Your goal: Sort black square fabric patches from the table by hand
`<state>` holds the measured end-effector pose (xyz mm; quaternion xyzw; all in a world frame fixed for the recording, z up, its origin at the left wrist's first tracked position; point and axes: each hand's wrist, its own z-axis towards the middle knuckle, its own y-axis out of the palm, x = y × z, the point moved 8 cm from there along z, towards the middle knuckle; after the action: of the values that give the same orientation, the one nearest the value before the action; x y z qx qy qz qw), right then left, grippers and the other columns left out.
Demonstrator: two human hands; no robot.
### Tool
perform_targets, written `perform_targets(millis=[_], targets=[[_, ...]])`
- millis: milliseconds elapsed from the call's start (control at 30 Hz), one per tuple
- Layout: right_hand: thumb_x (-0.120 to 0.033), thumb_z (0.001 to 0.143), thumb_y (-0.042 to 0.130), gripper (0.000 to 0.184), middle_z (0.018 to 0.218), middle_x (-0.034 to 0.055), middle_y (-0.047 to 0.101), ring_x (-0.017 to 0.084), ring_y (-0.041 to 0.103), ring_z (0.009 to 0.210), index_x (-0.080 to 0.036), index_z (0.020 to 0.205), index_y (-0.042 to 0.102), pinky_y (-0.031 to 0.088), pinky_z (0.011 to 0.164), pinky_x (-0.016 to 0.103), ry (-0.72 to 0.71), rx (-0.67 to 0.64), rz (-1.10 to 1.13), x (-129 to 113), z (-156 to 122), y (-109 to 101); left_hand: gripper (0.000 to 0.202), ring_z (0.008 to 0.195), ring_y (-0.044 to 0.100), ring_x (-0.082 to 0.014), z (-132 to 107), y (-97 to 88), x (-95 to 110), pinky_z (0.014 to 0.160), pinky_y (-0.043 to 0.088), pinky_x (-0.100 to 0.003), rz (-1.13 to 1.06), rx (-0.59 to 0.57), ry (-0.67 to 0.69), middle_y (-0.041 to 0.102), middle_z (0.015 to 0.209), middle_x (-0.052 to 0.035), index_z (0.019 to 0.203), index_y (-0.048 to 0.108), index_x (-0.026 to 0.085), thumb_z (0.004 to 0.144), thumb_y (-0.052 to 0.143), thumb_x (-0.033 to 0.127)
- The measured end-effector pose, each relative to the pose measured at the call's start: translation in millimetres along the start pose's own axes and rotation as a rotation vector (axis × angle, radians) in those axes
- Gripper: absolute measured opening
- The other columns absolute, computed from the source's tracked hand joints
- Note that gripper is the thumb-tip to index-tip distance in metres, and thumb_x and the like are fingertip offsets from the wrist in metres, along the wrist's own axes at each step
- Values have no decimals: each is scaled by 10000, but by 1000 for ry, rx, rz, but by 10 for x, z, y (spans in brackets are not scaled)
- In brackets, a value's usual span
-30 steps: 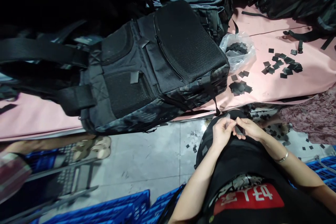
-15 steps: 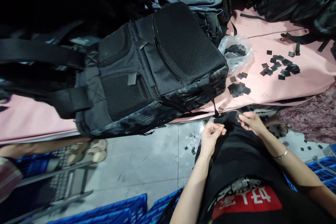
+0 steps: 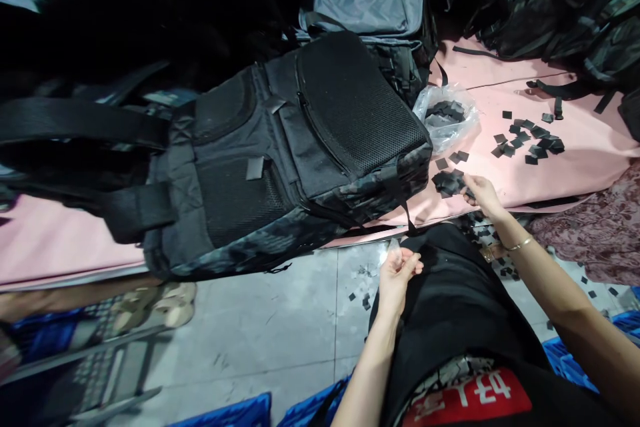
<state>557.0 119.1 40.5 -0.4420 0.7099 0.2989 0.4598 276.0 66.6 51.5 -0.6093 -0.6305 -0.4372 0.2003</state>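
My left hand (image 3: 397,273) is closed above my lap, thumb against fingers, with a small clear plastic piece (image 3: 393,246) sticking up from it. At the table's front edge, my right hand (image 3: 481,195) has its fingers pinched on a black square (image 3: 469,191) at the right side of a pile of black squares (image 3: 447,182). The fingers partly hide that square. Left of the hands lies a black backpack (image 3: 280,120), its mesh-padded back facing up. A grey square patch (image 3: 255,167) rests on its lower pad.
A clear bag (image 3: 473,117) of black squares stands beside the backpack on the pink table cover (image 3: 550,177). More loose squares (image 3: 537,140) lie to the right. An open bag (image 3: 370,7) is behind. Blue crates (image 3: 225,413) and scattered squares are on the floor. Another person's arm (image 3: 75,295) shows at left.
My right hand has moved forward from above my lap to the pile of black squares. My left hand stays nearly in place, still closed. The view has shifted slightly.
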Motion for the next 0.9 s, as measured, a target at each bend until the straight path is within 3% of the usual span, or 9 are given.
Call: perform_targets(millis=[100, 200, 300, 500, 667, 767, 900], targets=[[-378, 700, 701, 312, 856, 70, 654, 138, 611, 697, -165, 901, 595, 492, 545, 225, 67, -196, 266, 92, -235, 63, 257, 547, 519, -57, 23, -24, -12, 569, 422, -190, -8, -6, 0, 595, 647, 24, 817, 575, 159, 647, 714, 293], [-290, 642, 752, 295, 839, 46, 647, 109, 584, 660, -163, 869, 613, 462, 512, 190, 80, -290, 307, 147, -538, 156, 242, 550, 513, -61, 33, 82, -9, 560, 417, -199, 33, -47, 18, 598, 678, 6, 828, 607, 146, 669, 696, 307], [-367, 693, 702, 255, 708, 27, 624, 81, 513, 514, -146, 764, 596, 370, 392, 169, 47, -283, 203, 164, -802, 292, 233, 537, 504, -73, 31, 277, 50, 560, 416, -214, 98, -94, 79, 570, 614, 13, 822, 625, 136, 685, 681, 316], [-450, 777, 598, 314, 564, -2, 589, 68, 480, 406, -148, 693, 581, 335, 356, 168, -108, -337, -153, 32, -1188, 632, 295, 515, 499, -69, 73, 566, 190, 555, 409, -218, 153, -130, 172, 558, 632, 34, 919, 635, 158, 678, 684, 320], [-471, 768, 598, 350, 532, -8, 576, 56, 460, 361, -145, 644, 577, 297, 323, 161, -59, -404, -178, 44, -1277, 679, 228, 508, 471, -77, 73, 592, 199, 543, 378, -218, 227, -144, 218, 534, 547, 28, 729, 625, 137, 710, 652, 363], [-483, 720, 641, 370, 479, -16, 552, 56, 445, 333, -142, 603, 560, 283, 306, 158, 6, -396, -172, 108, -1252, 632, 235, 498, 447, -71, 72, 564, 155, 533, 367, -215, 94, -136, 165, 507, 532, 40, 716, 591, 144, 697, 661, 367], [-501, 723, 631, 396, 458, -14, 539, 49, 423, 316, -140, 596, 531, 222, 283, 147, 98, -311, -59, 171, -1178, 520, 190, 498, 427, -57, 111, 400, 188, 528, 362, -206, -161, -13, 120, 485, 553, 55, 710, 567, 160, 665, 680, 305]])
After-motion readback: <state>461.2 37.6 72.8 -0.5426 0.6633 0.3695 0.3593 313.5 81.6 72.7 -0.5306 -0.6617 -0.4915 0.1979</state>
